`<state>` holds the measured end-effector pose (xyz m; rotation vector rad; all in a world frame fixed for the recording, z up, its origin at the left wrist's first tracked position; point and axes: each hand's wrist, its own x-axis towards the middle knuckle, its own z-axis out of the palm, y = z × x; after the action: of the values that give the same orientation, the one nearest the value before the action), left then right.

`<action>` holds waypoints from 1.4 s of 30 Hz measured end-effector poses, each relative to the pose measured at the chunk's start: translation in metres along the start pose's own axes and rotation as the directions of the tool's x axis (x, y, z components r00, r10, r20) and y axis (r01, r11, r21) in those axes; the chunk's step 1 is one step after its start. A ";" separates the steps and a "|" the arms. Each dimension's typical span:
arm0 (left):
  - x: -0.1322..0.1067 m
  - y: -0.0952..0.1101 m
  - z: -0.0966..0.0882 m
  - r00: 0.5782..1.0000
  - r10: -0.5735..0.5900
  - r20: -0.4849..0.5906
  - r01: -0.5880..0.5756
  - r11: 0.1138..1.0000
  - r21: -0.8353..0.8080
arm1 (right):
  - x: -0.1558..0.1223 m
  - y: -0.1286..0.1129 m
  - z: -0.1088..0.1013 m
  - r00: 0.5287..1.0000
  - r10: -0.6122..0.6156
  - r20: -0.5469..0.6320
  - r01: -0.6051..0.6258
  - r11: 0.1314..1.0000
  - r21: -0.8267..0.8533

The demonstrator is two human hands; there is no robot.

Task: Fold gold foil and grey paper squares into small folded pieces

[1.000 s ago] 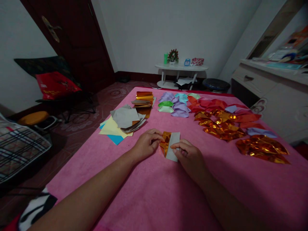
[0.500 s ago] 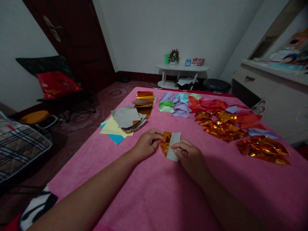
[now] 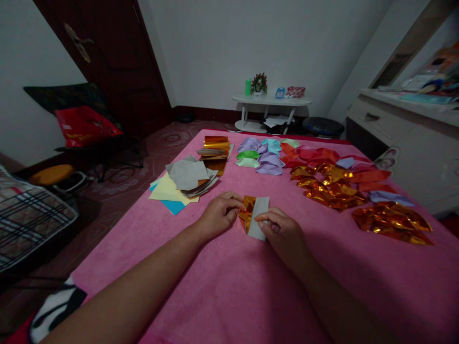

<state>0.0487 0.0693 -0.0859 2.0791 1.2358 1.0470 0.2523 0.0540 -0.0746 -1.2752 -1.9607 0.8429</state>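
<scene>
A sheet of gold foil paper (image 3: pixel 258 220) lies on the pink cloth in front of me, partly folded so that a grey backing strip shows along its right side. My left hand (image 3: pixel 223 213) rests at its left edge, fingers curled onto the gold part. On the grey strip, my right hand (image 3: pixel 283 231) pinches or presses with thumb and forefinger. Beyond my left hand are a pile of grey-backed sheets (image 3: pixel 187 173) and yellow paper (image 3: pixel 168 189). Folded gold pieces (image 3: pixel 333 191) lie to the right of my right hand.
Folded purple paper (image 3: pixel 269 164) and red paper (image 3: pixel 315 155) lie toward the table's far side. Rolled gold foil (image 3: pixel 216 142) stands behind the grey pile. Past the pink-covered table (image 3: pixel 201 296) are a white side table (image 3: pixel 272 100), a black stool (image 3: pixel 323 127) and a chair with a red bag (image 3: pixel 86 126).
</scene>
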 end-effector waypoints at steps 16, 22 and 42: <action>-0.001 -0.003 0.002 1.000 0.007 -0.005 -0.007 1.000 0.016 | 0.000 0.001 0.000 1.000 -0.001 0.006 0.001 1.000 -0.018; 0.001 -0.001 0.001 1.000 0.009 -0.007 -0.009 1.000 0.017 | -0.001 0.001 -0.001 1.000 0.000 0.006 0.000 1.000 -0.013; 0.000 -0.002 0.001 1.000 0.011 -0.003 -0.011 1.000 -0.002 | 0.000 0.001 0.000 1.000 -0.010 0.004 0.011 1.000 -0.013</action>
<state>0.0488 0.0704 -0.0880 2.0859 1.2255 1.0558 0.2529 0.0538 -0.0750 -1.2704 -1.9769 0.8296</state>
